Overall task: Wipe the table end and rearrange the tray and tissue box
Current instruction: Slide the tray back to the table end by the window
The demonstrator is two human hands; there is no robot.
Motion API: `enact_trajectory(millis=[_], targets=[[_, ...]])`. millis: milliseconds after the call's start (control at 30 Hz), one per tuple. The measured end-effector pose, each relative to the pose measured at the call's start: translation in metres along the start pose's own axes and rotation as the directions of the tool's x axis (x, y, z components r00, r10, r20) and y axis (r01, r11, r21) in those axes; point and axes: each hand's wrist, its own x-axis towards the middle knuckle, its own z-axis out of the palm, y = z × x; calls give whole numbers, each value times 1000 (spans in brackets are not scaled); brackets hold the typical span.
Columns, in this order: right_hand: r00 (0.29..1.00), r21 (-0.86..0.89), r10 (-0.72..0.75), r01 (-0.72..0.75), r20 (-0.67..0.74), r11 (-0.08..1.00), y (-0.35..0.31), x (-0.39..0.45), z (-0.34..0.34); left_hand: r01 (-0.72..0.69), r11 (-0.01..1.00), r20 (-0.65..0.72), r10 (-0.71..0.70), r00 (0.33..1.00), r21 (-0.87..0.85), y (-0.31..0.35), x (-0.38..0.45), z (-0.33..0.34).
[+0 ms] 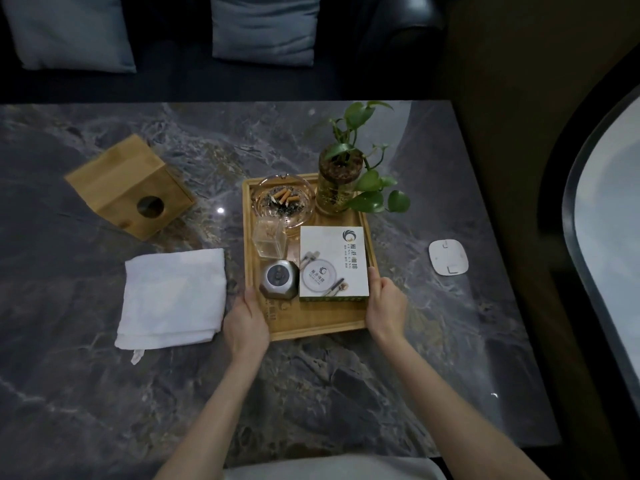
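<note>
A wooden tray (322, 325) lies on the dark marble table (346, 382), right of centre. My left hand (246, 322) grips its left rim near the front corner, and my right hand (386, 306) grips its right rim. The tray carries a glass ashtray (282, 199) with cigarette butts, a potted plant in a glass jar (337, 183), a clear square holder (270, 242), a grey metal piece (278, 279) and a white printed box (333, 263). A wooden tissue box (128, 187) stands at the left rear. A folded white cloth (173, 297) lies left of the tray.
A white square device (448, 257) lies on the table to the right of the tray. The table's right edge runs beside a dark wall and a curved window. A dark sofa with grey cushions (265, 27) sits beyond the far edge.
</note>
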Motion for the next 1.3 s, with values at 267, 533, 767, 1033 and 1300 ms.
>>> enact_trajectory(millis=[267,533,767,1033,1300], targets=[[997,17,-64,65,-52,998,10,32,-60,-87,994,-12,86,996,-67,46,-27,37],[987,-4,-65,65,-145,998,45,62,-115,-65,992,54,71,996,-110,79,-50,93],[983,1,-50,51,-177,999,78,78,-147,-65,996,100,72,992,-67,91,-72,134],[995,76,8,-1,-98,997,113,83,-164,-83,996,129,88,988,-43,94,-97,160],[993,143,105,-97,-52,985,129,85,-163,-76,997,112,75,991,5,89,-102,174]])
